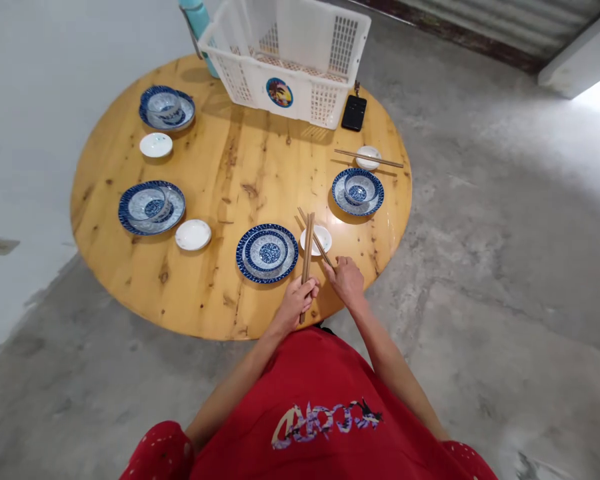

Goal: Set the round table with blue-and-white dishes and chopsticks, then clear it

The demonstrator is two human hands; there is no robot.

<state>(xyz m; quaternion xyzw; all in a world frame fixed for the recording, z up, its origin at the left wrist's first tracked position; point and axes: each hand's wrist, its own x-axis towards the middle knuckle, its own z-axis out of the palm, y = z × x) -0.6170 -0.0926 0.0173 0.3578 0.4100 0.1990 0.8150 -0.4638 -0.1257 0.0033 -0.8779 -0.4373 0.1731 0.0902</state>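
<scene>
At the near edge of the round wooden table, my left hand is closed around a bundle of wooden chopsticks. My right hand pinches the near end of another pair of chopsticks, whose far ends reach over a small white dish. Just left of that dish sits a blue-and-white plate with a bowl on it. Farther right, chopsticks lie across a second white dish, behind a blue-patterned plate holding a glass-like bowl.
A white plastic basket stands at the table's far side, with a turquoise bottle left of it and a black phone-like object to its right. Two more plates with bowls and small white dishes occupy the left side of the wooden table.
</scene>
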